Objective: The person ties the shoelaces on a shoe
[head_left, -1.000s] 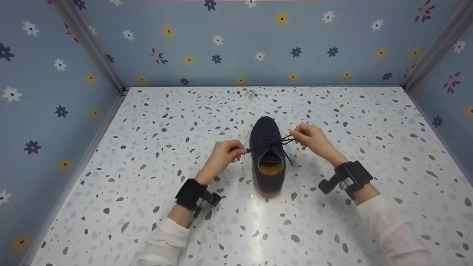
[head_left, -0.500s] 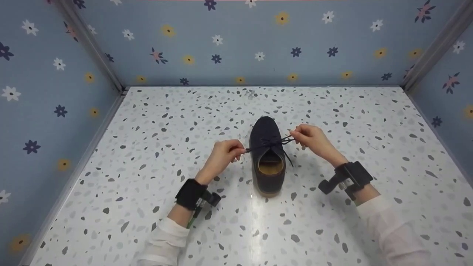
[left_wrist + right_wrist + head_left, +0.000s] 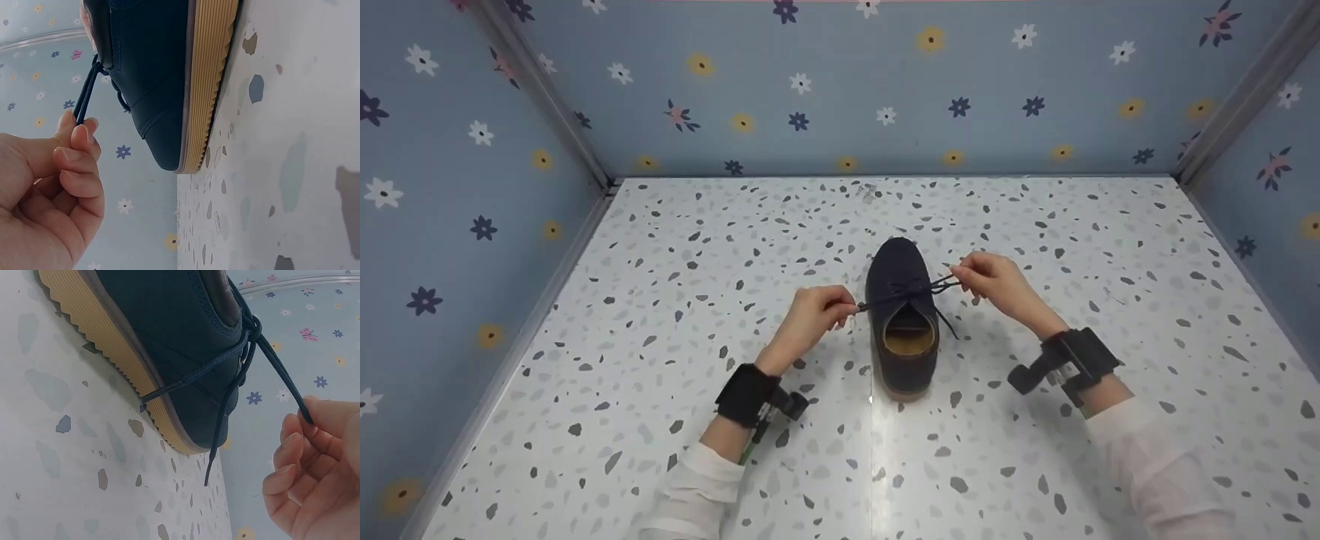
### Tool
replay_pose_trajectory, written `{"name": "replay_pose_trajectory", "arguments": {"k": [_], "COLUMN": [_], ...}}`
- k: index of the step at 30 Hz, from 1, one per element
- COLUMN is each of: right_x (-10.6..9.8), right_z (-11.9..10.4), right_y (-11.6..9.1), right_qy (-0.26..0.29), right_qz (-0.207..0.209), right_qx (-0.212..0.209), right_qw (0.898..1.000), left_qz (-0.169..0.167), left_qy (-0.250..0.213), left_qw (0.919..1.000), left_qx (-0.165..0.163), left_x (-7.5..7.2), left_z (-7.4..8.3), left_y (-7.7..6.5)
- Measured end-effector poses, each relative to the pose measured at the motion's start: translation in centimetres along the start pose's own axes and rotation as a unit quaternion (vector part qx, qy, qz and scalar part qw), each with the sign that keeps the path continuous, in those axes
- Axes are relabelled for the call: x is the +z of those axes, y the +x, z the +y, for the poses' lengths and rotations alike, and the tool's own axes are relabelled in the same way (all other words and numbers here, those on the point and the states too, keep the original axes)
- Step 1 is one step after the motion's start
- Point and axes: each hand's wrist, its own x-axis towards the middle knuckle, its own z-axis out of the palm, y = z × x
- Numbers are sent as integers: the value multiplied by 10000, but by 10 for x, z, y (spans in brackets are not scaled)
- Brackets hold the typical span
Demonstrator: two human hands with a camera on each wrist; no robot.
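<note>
One dark navy shoe point(image 3: 901, 262) with a tan ribbed sole point(image 3: 209, 79) stands upright on the speckled surface, its toe pointing away. To its left, my left hand point(image 3: 814, 311) pinches a doubled strand of the shoelace point(image 3: 87, 93) between thumb and fingertips. On the other side, my right hand point(image 3: 994, 281) pinches another doubled strand of the lace point(image 3: 284, 374). Both strands stretch tight from a knot point(image 3: 254, 329) over the shoe's opening. Two loose lace ends point(image 3: 220, 430) hang down the right side of the shoe.
The white speckled surface point(image 3: 720, 247) spreads around the shoe. Blue flowered panels point(image 3: 840, 90) wall it in at the back, left and right. A black strap with a camera mount sits on each wrist point(image 3: 750, 394).
Almost nothing differs. Both hands keep pinching the lace strands in the same places, and the view has shifted very slightly.
</note>
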Motion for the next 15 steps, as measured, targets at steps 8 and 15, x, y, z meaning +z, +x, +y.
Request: {"name": "replay_pose_trajectory", "arguments": {"k": [8,15], "right_x": [0,-3], "right_z": [3,-10], "right_y": [-1,-5], "right_qy": [12,38], "right_qz": [37,29], "right_qx": [-3,-37], "right_qw": [10000,10000], "left_qz": [24,97], "left_qy": [103,267], "left_qw": [9999,9994], "left_qx": [81,190], "left_x": [0,-1], "left_z": [0,10], "left_y": [0,-3]}}
